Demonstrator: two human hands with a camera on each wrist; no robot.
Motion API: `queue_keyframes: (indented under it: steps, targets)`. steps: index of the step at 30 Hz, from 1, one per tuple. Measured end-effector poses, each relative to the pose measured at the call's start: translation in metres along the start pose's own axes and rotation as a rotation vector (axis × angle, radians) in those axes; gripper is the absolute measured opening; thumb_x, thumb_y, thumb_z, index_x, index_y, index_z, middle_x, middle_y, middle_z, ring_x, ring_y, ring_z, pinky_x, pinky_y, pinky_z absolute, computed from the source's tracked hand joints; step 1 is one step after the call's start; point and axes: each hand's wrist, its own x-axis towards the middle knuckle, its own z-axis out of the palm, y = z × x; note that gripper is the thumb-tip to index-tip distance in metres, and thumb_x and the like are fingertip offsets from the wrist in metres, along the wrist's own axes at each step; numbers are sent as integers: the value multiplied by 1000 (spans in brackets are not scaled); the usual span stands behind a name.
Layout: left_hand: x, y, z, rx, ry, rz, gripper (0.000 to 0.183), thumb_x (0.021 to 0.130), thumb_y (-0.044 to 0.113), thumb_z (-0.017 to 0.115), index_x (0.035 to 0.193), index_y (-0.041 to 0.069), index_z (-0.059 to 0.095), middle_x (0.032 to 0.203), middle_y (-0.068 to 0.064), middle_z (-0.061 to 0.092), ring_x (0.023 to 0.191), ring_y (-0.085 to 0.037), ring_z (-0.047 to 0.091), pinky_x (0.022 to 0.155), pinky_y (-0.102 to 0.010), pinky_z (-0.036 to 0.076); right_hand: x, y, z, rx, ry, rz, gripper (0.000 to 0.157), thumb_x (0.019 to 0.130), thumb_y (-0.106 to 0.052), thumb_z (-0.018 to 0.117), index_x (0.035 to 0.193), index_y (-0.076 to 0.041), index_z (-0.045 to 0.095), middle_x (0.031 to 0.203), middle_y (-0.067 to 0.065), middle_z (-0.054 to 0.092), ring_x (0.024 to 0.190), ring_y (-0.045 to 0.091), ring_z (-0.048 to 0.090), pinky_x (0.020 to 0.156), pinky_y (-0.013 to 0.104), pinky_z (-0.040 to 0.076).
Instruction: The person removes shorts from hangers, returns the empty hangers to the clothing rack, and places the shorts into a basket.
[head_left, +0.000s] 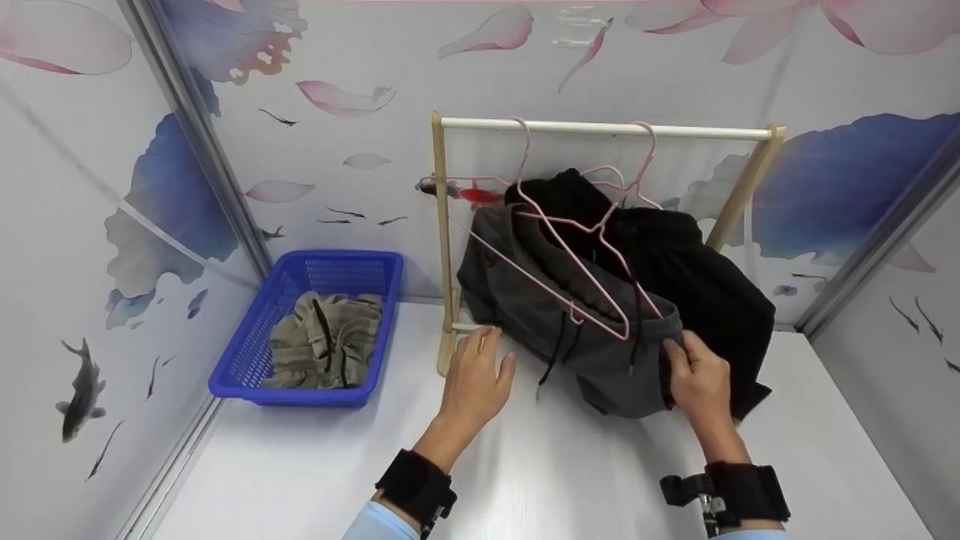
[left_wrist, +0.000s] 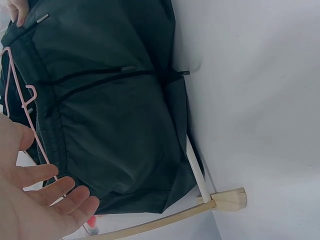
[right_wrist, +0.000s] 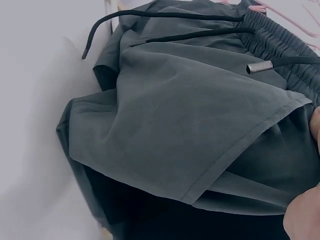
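Dark grey drawstring shorts [head_left: 517, 315] hang tilted at the front of a small clothes rack. My right hand [head_left: 701, 375] pinches their waistband at the right end; only its fingertips show at the edge of the right wrist view. Beside the shorts' left side, my left hand [head_left: 475, 379] is held with fingers extended and nothing in it. Its fingers [left_wrist: 75, 200] appear near a pink hanger [left_wrist: 28, 112] in the left wrist view. That hanger's hook [head_left: 527, 142] is over the rail, and its frame lies across the shorts' waist opening. Black drawstrings [right_wrist: 195, 36] dangle from the waistband.
The rack has a white rail [head_left: 585, 127] and wooden posts [head_left: 442, 247]. Black garments [head_left: 705, 285] hang behind the shorts, with another pink hook [head_left: 651, 142] on the rail. At left, a blue basket [head_left: 225, 382] holds a khaki garment [head_left: 300, 345]. Patterned walls enclose the white table [head_left: 525, 480].
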Motion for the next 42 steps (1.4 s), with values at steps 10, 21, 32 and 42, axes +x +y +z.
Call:
queue_keyframes:
  steps: [10, 21, 32, 42]
  targets:
    - [-5, -5, 2, 1, -6, -15, 41, 102, 21, 64, 134, -5, 62, 132, -18, 60, 123, -35, 59, 100, -46, 51, -12, 10, -1, -10, -52, 35, 11, 98, -1, 67, 87, 0, 66, 71, 6, 57, 65, 8, 44, 62, 15, 34]
    - [-9, -10, 4, 11, 14, 7, 40, 100, 19, 65, 133, -3, 63, 129, -18, 62, 118, -34, 62, 97, -47, 52, -25, 21, -5, -25, -112, 49, 14, 97, -2, 69, 83, -4, 65, 68, 2, 55, 63, 7, 45, 58, 16, 35]
    - [-15, -12, 6, 1, -14, -16, 39, 100, 19, 65, 131, -6, 64, 130, -20, 62, 119, -37, 61, 99, -49, 52, -38, 30, -7, -8, -166, 93, 13, 98, -1, 67, 85, -3, 66, 67, -1, 52, 64, 7, 46, 58, 16, 36]
    - [-21, -15, 9, -8, -27, -29, 39, 100, 18, 66, 130, -7, 64, 127, -19, 62, 117, -34, 62, 99, -47, 51, -49, 35, -10, 0, -207, 97, 14, 98, -3, 67, 84, -6, 66, 65, -4, 49, 63, 5, 44, 57, 18, 35]
